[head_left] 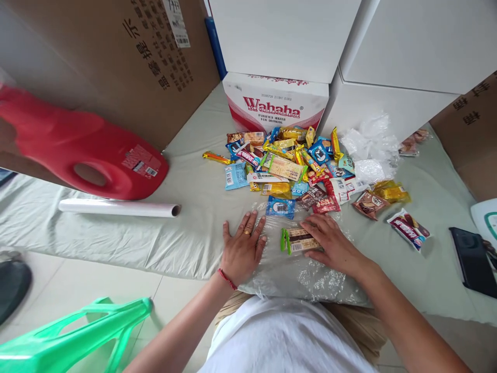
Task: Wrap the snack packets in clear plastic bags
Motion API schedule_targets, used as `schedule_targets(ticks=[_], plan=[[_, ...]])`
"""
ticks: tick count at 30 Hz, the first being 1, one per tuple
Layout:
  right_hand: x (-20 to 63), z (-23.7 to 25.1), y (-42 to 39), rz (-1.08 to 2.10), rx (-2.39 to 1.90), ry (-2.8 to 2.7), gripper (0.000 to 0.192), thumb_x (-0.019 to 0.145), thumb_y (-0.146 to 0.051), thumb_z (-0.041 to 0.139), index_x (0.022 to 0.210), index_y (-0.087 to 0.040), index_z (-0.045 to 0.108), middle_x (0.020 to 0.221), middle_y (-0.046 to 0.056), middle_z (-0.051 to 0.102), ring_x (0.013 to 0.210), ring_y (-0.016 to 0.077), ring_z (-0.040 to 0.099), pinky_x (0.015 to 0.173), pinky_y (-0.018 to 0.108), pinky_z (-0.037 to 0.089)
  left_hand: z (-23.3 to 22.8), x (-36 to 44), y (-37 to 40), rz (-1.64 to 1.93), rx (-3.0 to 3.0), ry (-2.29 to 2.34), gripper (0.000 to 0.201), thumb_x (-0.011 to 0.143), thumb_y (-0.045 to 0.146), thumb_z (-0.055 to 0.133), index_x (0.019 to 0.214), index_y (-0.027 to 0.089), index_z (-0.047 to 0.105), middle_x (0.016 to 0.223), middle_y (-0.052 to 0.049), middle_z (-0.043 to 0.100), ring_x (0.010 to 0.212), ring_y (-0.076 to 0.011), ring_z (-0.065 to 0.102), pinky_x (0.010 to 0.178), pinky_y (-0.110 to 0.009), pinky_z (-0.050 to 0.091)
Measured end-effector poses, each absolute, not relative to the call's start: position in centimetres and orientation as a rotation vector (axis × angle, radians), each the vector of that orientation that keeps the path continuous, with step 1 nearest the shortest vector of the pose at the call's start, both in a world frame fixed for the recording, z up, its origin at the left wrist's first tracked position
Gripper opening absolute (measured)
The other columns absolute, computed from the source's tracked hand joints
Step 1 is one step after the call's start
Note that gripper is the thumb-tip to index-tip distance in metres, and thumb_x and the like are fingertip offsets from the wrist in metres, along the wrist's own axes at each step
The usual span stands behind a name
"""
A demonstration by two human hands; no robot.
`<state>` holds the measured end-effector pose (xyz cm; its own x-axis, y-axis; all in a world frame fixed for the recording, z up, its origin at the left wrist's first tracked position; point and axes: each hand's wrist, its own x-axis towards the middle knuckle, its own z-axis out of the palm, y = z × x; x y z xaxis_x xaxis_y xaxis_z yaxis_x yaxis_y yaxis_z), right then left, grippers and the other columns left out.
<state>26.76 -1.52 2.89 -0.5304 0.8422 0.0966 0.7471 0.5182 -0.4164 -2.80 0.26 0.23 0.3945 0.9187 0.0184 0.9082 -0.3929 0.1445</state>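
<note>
Hands flat on clear plastic wrap (306,274), snack bar (304,241) under the right one.
I keep my left hand (244,248) spread wide to pin the film on the cloth-covered floor (194,181), my right hand (334,243) pressing the bar near the snack pile (295,160); the film's edges are hard to trace, and my lap hides its near side.

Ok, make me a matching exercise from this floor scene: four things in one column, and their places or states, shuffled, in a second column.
Things:
1. left hand
2. right hand
3. red jug
4. white roll

Places or states:
A. lying on its side by the cardboard box
B. flat on the clear plastic sheet
C. lying on the cloth in front of the jug
D. resting on the wrapped bar with green ends

Pairs: 1-B, 2-D, 3-A, 4-C
</note>
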Motion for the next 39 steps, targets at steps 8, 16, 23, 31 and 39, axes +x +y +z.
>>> schedule_targets(ticks=[8,16,23,31,39], plan=[[29.5,6.0,-11.3,0.437,-1.300,-2.327,0.041,0.093,-0.021,0.069,0.133,-0.023,0.061,0.119,0.012,0.067,0.116,0.0293,0.061,0.098,0.049,0.055,-0.3,-4.8,-1.3,0.757,2.784,1.378,0.044,0.099,0.023,0.054,0.142,0.019,0.057,0.146,-0.016,0.061,0.150,-0.0303,0.042,0.126,-0.056,0.027],[28.7,6.3,-8.7,0.326,-1.461,-2.270,0.026,0.097,-0.014,0.060,0.121,-0.019,0.068,0.113,0.011,0.068,0.097,0.0234,0.060,0.082,0.039,0.055,-0.5,-4.7,-0.1,0.545,2.779,1.081,0.035,0.099,0.022,0.050,0.132,0.014,0.061,0.141,-0.016,0.064,0.130,-0.0304,0.061,0.109,-0.051,0.046],[24.7,6.9,-1.8,0.327,-1.583,-2.661,0.058,0.091,-0.028,0.074,0.145,-0.020,0.055,0.147,0.012,0.058,0.115,0.0330,0.053,0.094,0.051,0.049,0.3,-4.4,-0.2,0.488,2.613,1.277,0.032,0.101,0.030,0.046,0.126,0.018,0.062,0.143,-0.014,0.064,0.143,-0.0330,0.049,0.119,-0.064,0.028],[24.3,6.6,-2.2,0.161,-1.549,-2.543,0.025,0.100,-0.031,0.060,0.118,-0.016,0.069,0.110,0.014,0.067,0.098,0.0289,0.054,0.083,0.043,0.044,-0.2,-4.2,-0.6,0.852,2.836,1.249,0.023,0.092,0.013,0.062,0.111,0.022,0.069,0.131,-0.010,0.070,0.136,-0.0272,0.055,0.120,-0.050,0.036],[24.5,5.6,-1.9,0.301,-1.566,-2.670,0.051,0.099,-0.036,0.064,0.146,-0.020,0.053,0.143,0.014,0.060,0.116,0.0313,0.057,0.097,0.048,0.048,-0.9,-4.3,0.4,0.519,2.772,1.101,0.040,0.097,0.015,0.049,0.134,0.020,0.063,0.149,-0.008,0.060,0.144,-0.0270,0.049,0.129,-0.059,0.003]])
